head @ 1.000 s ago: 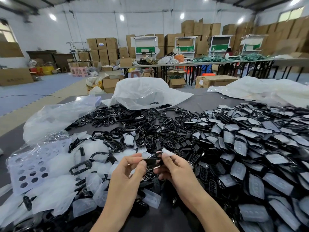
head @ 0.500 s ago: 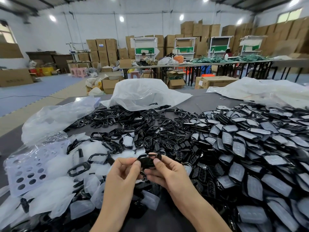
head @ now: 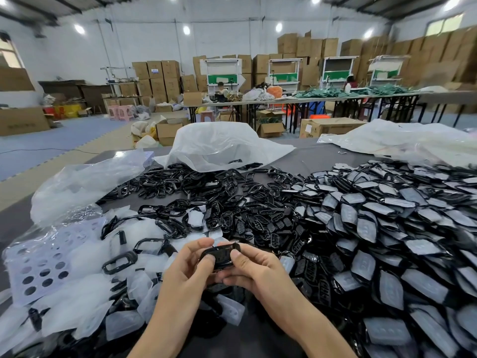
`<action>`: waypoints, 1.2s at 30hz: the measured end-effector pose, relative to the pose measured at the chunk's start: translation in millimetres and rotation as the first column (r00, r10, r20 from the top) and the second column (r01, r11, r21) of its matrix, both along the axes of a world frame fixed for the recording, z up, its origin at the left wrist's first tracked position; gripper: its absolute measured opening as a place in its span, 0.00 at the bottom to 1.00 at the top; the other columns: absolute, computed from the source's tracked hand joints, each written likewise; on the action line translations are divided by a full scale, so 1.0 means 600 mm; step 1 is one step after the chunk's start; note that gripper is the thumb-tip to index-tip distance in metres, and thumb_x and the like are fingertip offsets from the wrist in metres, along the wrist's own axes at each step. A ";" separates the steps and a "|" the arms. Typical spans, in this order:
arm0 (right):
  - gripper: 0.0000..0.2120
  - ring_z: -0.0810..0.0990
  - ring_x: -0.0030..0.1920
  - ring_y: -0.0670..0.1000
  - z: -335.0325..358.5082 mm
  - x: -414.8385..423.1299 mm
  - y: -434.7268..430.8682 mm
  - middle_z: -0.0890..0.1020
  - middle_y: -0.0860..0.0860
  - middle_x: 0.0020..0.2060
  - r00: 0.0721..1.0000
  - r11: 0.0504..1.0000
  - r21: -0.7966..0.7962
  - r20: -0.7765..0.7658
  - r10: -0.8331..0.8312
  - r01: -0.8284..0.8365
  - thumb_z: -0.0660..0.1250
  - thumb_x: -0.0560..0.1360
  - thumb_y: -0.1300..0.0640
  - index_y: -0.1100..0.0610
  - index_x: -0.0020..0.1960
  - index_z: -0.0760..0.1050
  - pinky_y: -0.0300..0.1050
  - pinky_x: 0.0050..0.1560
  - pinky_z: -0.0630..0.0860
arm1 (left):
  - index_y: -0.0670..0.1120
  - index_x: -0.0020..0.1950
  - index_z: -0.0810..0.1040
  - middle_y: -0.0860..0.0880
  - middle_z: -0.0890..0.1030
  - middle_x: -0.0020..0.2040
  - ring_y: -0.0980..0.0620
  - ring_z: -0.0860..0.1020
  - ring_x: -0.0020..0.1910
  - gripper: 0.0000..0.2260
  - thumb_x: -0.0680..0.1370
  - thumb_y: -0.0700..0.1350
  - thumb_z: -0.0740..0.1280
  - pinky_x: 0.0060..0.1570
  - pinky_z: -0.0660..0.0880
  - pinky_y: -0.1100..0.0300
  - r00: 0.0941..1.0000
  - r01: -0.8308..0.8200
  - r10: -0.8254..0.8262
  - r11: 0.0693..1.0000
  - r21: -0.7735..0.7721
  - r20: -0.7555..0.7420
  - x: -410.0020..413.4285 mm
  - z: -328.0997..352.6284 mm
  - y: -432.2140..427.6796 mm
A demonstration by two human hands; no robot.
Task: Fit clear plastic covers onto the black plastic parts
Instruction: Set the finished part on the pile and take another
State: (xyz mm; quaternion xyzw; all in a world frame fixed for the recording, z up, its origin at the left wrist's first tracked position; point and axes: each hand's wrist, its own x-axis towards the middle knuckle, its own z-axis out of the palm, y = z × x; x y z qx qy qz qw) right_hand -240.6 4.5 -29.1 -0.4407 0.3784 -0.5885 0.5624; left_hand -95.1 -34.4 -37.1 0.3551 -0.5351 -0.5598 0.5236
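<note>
Grey and long, the table (head: 317, 161) is mostly buried. Its right side lies under a heap of finished pieces (head: 387, 228), each black with a cloudy clear skin. Bare black frames (head: 206, 187) sprawl across the middle, some tucked under the edge of a crumpled plastic bag (head: 222, 146), and loose clear covers (head: 85, 288) lie drifted at the left. Cardboard cartons (head: 154, 76) stacked along the far wall carry small labels, too blurred to read from here. Near the front edge both forearms reach in and meet above the clutter. The left hand (head: 185, 275) and right hand (head: 258, 270) hold one black part (head: 220, 255) between them, raised off the table. A thumb presses on each end of its top face, left on the left end and right on the right, and the other fingers curl beneath, clamping it. Whether a cover sits on it I cannot tell.
</note>
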 end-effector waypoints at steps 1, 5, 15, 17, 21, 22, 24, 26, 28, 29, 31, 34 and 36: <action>0.11 0.84 0.47 0.52 -0.002 -0.001 -0.001 0.86 0.57 0.48 1.000 1.000 0.002 0.001 0.004 -0.004 0.63 0.82 0.59 0.56 0.55 0.84 0.41 0.49 0.80 | 0.54 0.50 0.82 0.48 0.85 0.44 0.50 0.83 0.42 0.16 0.80 0.33 0.63 0.42 0.80 0.59 1.000 -0.006 0.007 1.000 -0.023 0.027 0.000 0.000 0.001; 0.08 0.85 0.44 0.50 -0.008 0.001 -0.003 0.86 0.53 0.45 0.993 0.997 -0.042 -0.102 -0.065 0.061 0.66 0.81 0.57 0.53 0.53 0.85 0.41 0.47 0.80 | 0.62 0.48 0.78 0.53 0.82 0.40 0.58 0.80 0.37 0.17 0.79 0.37 0.67 0.40 0.74 0.70 0.952 -0.113 0.182 0.956 -0.270 0.245 -0.001 -0.001 0.007; 0.03 0.86 0.39 0.52 -0.015 -0.016 -0.001 0.85 0.52 0.39 0.886 0.926 -0.181 -0.278 -0.371 0.331 0.67 0.80 0.54 0.48 0.50 0.79 0.42 0.39 0.81 | 0.64 0.60 0.71 0.65 0.78 0.49 0.62 0.77 0.48 0.11 0.80 0.50 0.64 0.45 0.72 0.70 0.772 0.026 0.326 0.842 -0.539 0.545 0.018 0.006 0.022; 0.02 0.86 0.39 0.52 -0.018 -0.023 -0.004 0.86 0.55 0.39 0.871 0.903 -0.153 -0.242 -0.428 0.402 0.66 0.81 0.55 0.51 0.52 0.78 0.41 0.38 0.80 | 0.64 0.59 0.72 0.66 0.75 0.49 0.64 0.73 0.52 0.10 0.78 0.59 0.60 0.50 0.70 0.69 0.655 0.225 0.281 0.814 -0.536 0.701 0.030 0.008 0.028; 0.03 0.86 0.39 0.53 -0.026 -0.028 -0.013 0.86 0.54 0.39 0.836 0.859 -0.125 -0.198 -0.511 0.496 0.64 0.82 0.57 0.54 0.52 0.76 0.42 0.37 0.80 | 0.60 0.67 0.69 0.61 0.68 0.58 0.58 0.66 0.61 0.25 0.75 0.69 0.50 0.63 0.62 0.62 0.261 0.522 0.354 0.731 -0.440 0.898 0.033 0.000 0.040; 0.03 0.86 0.39 0.53 -0.027 -0.029 -0.014 0.86 0.54 0.40 0.834 0.856 -0.118 -0.192 -0.518 0.504 0.64 0.82 0.57 0.55 0.52 0.76 0.41 0.37 0.80 | 0.60 0.67 0.69 0.59 0.67 0.60 0.56 0.66 0.62 0.23 0.77 0.68 0.52 0.64 0.61 0.61 0.219 0.529 0.389 0.723 -0.444 0.895 0.030 -0.001 0.040; 0.03 0.86 0.39 0.52 -0.029 -0.030 -0.015 0.87 0.53 0.40 0.834 0.853 -0.103 -0.179 -0.522 0.512 0.64 0.82 0.57 0.55 0.53 0.76 0.40 0.37 0.80 | 0.58 0.64 0.70 0.57 0.66 0.60 0.55 0.66 0.62 0.18 0.79 0.65 0.55 0.63 0.61 0.60 0.196 0.524 0.422 0.717 -0.459 0.885 0.023 0.001 0.041; 0.04 0.86 0.38 0.51 -0.028 -0.031 -0.016 0.87 0.53 0.40 0.839 0.854 -0.090 -0.156 -0.521 0.513 0.64 0.82 0.57 0.55 0.53 0.76 0.39 0.36 0.79 | 0.57 0.59 0.70 0.58 0.66 0.60 0.55 0.66 0.61 0.14 0.81 0.63 0.54 0.61 0.61 0.61 0.180 0.538 0.441 0.704 -0.463 0.879 0.020 0.001 0.040; 0.04 0.86 0.38 0.50 -0.027 -0.031 -0.016 0.87 0.53 0.40 0.847 0.857 -0.078 -0.131 -0.515 0.509 0.63 0.82 0.57 0.56 0.53 0.76 0.39 0.36 0.79 | 0.57 0.55 0.69 0.59 0.66 0.59 0.57 0.66 0.59 0.10 0.82 0.61 0.54 0.59 0.62 0.62 0.205 0.550 0.434 0.691 -0.470 0.878 0.017 0.002 0.038; 0.04 0.85 0.37 0.50 -0.025 -0.031 -0.015 0.87 0.53 0.40 0.854 0.861 -0.070 -0.110 -0.508 0.504 0.63 0.82 0.57 0.56 0.53 0.76 0.39 0.36 0.79 | 0.58 0.52 0.68 0.61 0.67 0.57 0.59 0.67 0.57 0.08 0.82 0.60 0.55 0.58 0.63 0.63 0.258 0.539 0.397 0.697 -0.472 0.881 0.015 0.002 0.038; 0.04 0.85 0.38 0.50 -0.019 -0.030 -0.016 0.87 0.54 0.41 0.884 0.884 -0.043 -0.033 -0.466 0.465 0.64 0.82 0.58 0.57 0.53 0.76 0.41 0.37 0.81 | 0.58 0.47 0.69 0.62 0.73 0.48 0.62 0.71 0.50 0.05 0.81 0.56 0.62 0.51 0.67 0.66 0.484 0.411 0.256 0.778 -0.475 0.837 0.002 0.010 0.035; 0.05 0.87 0.46 0.54 -0.009 -0.026 -0.012 0.87 0.57 0.46 0.942 0.950 -0.005 0.135 -0.308 0.312 0.66 0.79 0.56 0.57 0.51 0.77 0.44 0.43 0.82 | 0.56 0.43 0.73 0.59 0.80 0.41 0.59 0.76 0.40 0.08 0.78 0.46 0.70 0.40 0.70 0.70 0.791 0.161 0.118 0.907 -0.390 0.601 -0.020 0.021 0.025; 0.07 0.86 0.52 0.58 -0.004 -0.023 -0.008 0.86 0.59 0.52 0.965 0.979 -0.041 0.185 -0.188 0.198 0.67 0.77 0.54 0.56 0.52 0.78 0.45 0.49 0.82 | 0.57 0.44 0.74 0.56 0.81 0.40 0.57 0.78 0.39 0.10 0.78 0.44 0.71 0.39 0.71 0.68 0.878 0.081 0.093 0.938 -0.338 0.470 -0.031 0.026 0.017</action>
